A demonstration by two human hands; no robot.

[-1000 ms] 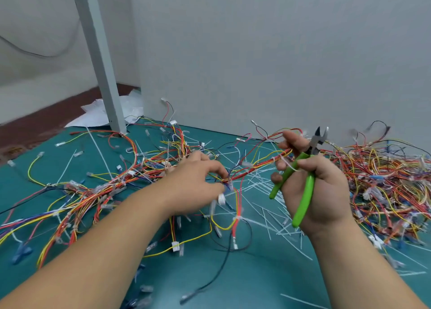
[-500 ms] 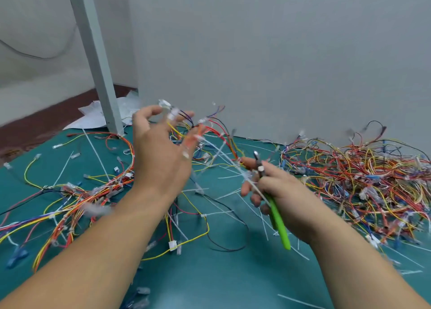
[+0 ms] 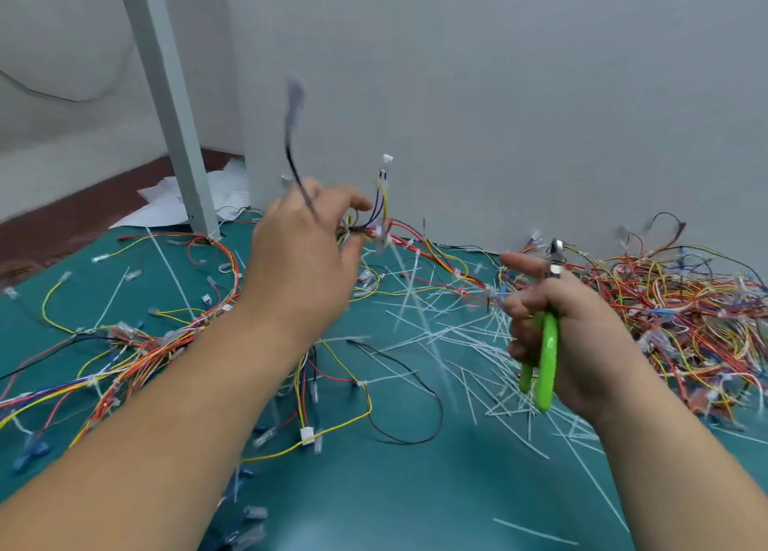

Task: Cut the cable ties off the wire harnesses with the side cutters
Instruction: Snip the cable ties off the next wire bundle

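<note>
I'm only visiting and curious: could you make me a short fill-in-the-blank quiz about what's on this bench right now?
1. The right hand holds side cutters with ____ handles.
2. The cut cable ties strewn on the mat are ____.
3. The left hand grips a wire harness; the biggest harness pile lies to the person's ____.
Missing words: green; white; right.

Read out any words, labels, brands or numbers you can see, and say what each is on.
None can be read. The side cutters show no brand on their green handles, the wire harness connectors are blurred, and the white paper looks blank.
</note>
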